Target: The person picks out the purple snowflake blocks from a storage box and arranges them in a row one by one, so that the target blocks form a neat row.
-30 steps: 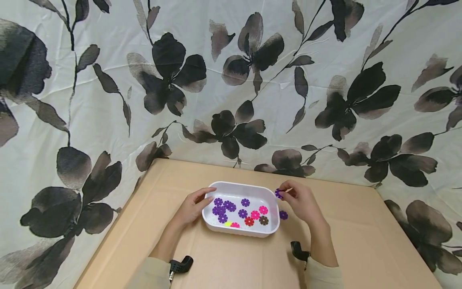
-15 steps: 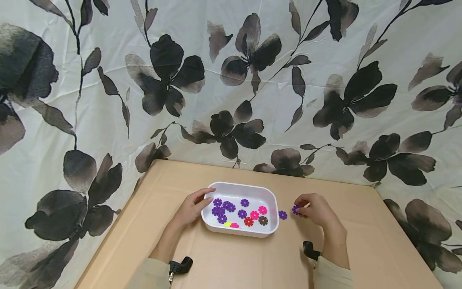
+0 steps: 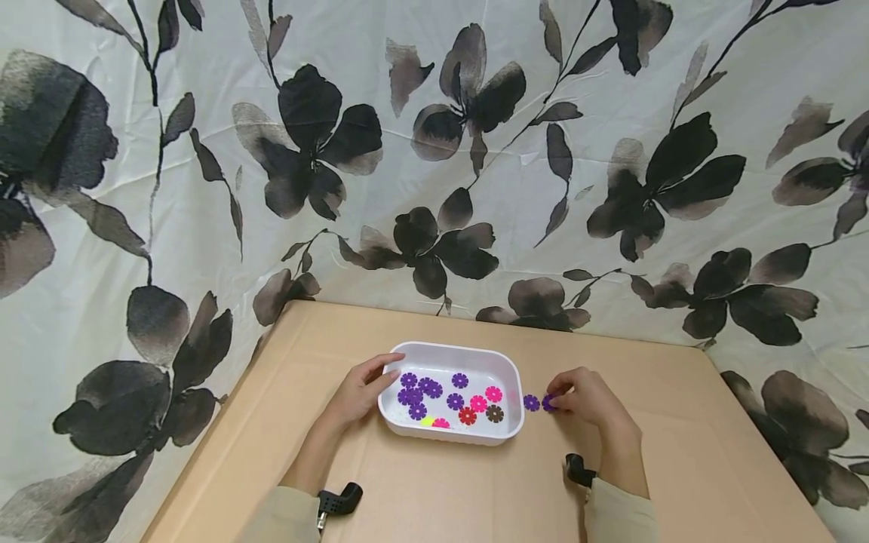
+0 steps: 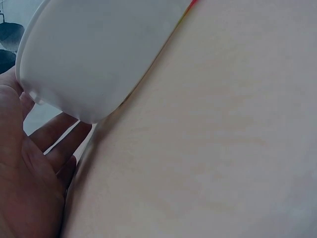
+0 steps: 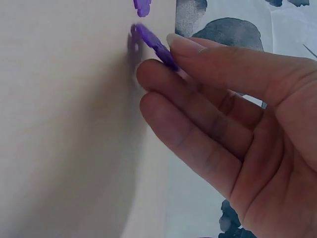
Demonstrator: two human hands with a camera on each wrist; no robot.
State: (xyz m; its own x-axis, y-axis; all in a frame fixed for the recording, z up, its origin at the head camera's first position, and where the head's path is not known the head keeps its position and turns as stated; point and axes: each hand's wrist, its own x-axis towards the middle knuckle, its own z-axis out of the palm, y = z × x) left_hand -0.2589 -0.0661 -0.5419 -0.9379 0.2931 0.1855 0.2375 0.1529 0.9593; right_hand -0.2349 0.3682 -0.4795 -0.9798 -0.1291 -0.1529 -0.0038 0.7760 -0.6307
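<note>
My left hand holds the left end of a white plastic tray, with thumb and a finger at its rim. In the left wrist view the other fingers reach along the tray's outer wall. A purple flower-shaped disc is pinched between thumb and fingertips of my right hand, tilted close over the table. Just left of it another purple flower-shaped disc lies flat beside the tray. Inside the tray are several purple discs, pink ones, a red one, a brown one and a partly hidden yellow one.
The tray stands on a tan cardboard-like table top. Behind its far edge hangs a white cloth with dark printed flowers. Black wrist cameras are strapped on at both sleeves.
My right hand has carried the pinched purple disc from the tray's right rim out to the right, then down and slightly back left beside the lying disc. The left hand has stayed at the tray.
</note>
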